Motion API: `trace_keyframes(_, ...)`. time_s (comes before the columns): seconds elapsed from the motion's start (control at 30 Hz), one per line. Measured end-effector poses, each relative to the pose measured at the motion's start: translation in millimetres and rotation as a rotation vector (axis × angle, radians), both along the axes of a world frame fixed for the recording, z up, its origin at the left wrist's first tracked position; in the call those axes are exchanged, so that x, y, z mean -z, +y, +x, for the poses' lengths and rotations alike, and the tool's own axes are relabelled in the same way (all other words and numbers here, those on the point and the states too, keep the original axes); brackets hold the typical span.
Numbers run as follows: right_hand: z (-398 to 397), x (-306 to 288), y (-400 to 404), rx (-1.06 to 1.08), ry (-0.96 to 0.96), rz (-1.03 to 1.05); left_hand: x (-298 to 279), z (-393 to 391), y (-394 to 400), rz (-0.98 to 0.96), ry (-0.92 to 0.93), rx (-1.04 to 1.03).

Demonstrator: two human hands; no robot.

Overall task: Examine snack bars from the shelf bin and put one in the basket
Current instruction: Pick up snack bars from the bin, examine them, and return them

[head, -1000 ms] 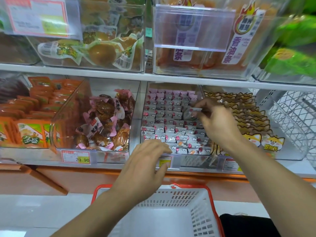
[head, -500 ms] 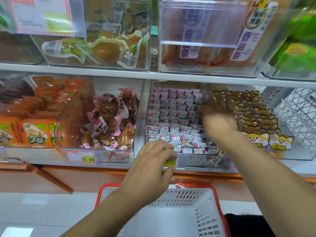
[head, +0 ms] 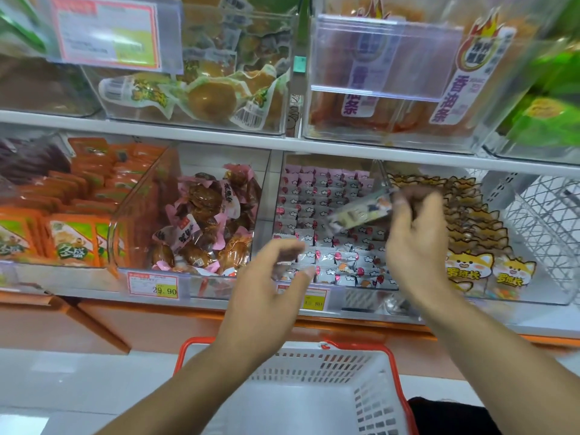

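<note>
The right hand (head: pixel 414 243) is raised in front of the shelf bin (head: pixel 342 285) and pinches one snack bar (head: pixel 361 211) by its right end, so the bar sticks out to the left of the fingers, above the rows still packed in the bin. Its long axis runs roughly sideways, tilted down toward the left, though motion blur makes the exact tilt hard to read. The left hand (head: pixel 270 277) holds nothing; its fingers are loosely spread and it hovers low at the bin's front edge, below and left of the bar's free end and apart from it. The right hand is therefore the one with the bar, and the left is the nearer to the loose end if a second grip is wanted for turning it over. The basket (head: pixel 392 381), white with an orange rim, sits directly below both hands and looks empty in the part that shows. The bin is nearly full of small pink-and-white wrapped bars in neat rows.
</note>
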State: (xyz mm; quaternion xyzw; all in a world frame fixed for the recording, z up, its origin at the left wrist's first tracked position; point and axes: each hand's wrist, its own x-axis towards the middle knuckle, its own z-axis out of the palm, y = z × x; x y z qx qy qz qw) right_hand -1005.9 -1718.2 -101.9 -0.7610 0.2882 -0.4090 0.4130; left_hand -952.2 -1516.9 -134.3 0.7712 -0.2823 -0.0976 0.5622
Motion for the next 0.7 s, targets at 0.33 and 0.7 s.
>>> trace_keyframes(0.33, -7, 7, 48, -0.321, -0.116, 0.737, -7, 14, -1, -0.381, 0.62, -0.147)
trace_keyframes(0.7, -10, 7, 38, -0.284, -0.084, 0.734, -7, 22, 3, -0.45, 0.711, -0.234)
